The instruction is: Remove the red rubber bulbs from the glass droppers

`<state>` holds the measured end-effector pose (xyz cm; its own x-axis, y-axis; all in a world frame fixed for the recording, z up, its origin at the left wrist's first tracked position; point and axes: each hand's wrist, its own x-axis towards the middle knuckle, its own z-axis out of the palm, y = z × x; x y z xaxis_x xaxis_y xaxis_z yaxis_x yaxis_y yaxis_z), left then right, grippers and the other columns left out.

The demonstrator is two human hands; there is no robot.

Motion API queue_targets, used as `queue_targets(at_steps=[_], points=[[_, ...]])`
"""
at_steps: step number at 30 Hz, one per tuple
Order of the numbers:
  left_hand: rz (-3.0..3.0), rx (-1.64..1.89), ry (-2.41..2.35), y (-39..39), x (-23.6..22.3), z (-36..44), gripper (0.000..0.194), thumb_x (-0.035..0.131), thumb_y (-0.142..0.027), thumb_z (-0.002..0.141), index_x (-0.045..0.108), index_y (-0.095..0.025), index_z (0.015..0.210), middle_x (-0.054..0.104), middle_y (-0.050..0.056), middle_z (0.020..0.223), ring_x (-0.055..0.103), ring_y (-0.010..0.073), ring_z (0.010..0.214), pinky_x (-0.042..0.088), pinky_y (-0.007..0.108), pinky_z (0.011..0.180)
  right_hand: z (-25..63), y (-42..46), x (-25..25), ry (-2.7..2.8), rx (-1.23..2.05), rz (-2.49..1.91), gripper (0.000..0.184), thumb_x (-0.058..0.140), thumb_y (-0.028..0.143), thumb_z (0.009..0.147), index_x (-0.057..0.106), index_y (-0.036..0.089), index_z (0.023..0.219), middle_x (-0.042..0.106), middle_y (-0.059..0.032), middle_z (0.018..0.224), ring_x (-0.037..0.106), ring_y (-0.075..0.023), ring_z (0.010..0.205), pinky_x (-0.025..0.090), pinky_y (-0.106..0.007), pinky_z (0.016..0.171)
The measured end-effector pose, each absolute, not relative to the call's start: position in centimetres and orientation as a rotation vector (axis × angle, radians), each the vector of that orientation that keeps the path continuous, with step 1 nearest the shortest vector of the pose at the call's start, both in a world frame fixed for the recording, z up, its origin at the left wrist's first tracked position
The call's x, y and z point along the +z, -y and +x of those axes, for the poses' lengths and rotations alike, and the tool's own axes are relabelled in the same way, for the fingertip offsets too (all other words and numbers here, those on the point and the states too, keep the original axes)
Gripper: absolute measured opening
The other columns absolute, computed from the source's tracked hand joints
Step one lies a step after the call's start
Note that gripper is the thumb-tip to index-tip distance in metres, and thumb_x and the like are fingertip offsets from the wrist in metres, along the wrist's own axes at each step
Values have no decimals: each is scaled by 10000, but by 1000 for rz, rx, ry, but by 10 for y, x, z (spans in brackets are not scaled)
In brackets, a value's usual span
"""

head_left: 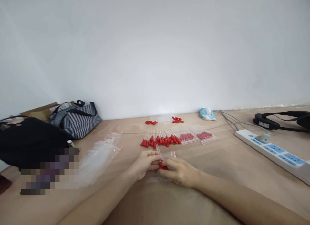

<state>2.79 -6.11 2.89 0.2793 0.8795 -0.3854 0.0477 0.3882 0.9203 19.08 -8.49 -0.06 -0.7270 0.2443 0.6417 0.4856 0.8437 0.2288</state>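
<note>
My left hand (145, 162) and my right hand (178, 171) meet low in the middle of the view. Between them is a small bunch of droppers (163, 166) with red rubber bulbs and thin clear tubes pointing away from me. The left fingers close on the bunch from the side; the right fingers curl over the bulbs. Against the right fingers lies a clear zip bag (170, 154), partly hidden, and I cannot tell if the tubes are inside it. Just beyond my hands lies a row of loose red-bulbed droppers (167, 140).
Two filled zip bags (205, 136) lie right of the row. Farther back are more red bulbs (178, 120). Flat clear bags (99, 155) lie left, near a black bag (31, 141) and striped bag (76, 120). Right are a power strip (271, 150), tissue pack (207, 114) and black headset (268, 121).
</note>
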Motion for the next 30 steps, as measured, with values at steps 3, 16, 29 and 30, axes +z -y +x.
queue_targets(at_steps=[3,16,29,30], points=[[1065,714,-1168,59,29,33,250,738,-232,534,583,-128,700,626,0,613,599,119,569,482,239,587,191,85,-1,2425,-430,-531,225,357,171,863,576,199,906,558,-46,850,492,-116,714,434,-220,637],[1595,479,-1631,-58,64,38,172,681,-160,661,575,-91,777,591,10,669,585,139,631,482,249,570,207,88,-8,2345,304,-917,167,526,274,769,573,187,904,528,-61,917,518,-151,824,425,-292,749],[1870,379,-1779,-76,50,44,210,723,-252,592,563,-118,576,566,5,480,576,152,507,448,223,478,207,85,-7,2357,352,-902,178,530,280,771,586,187,911,543,-57,879,505,-159,836,404,-307,773],[1912,406,-1777,-73,52,42,194,718,-245,588,567,-124,582,566,1,469,574,150,495,445,222,480,207,85,-7,2362,357,-905,180,531,283,771,587,187,913,544,-57,876,503,-160,835,405,-307,770]])
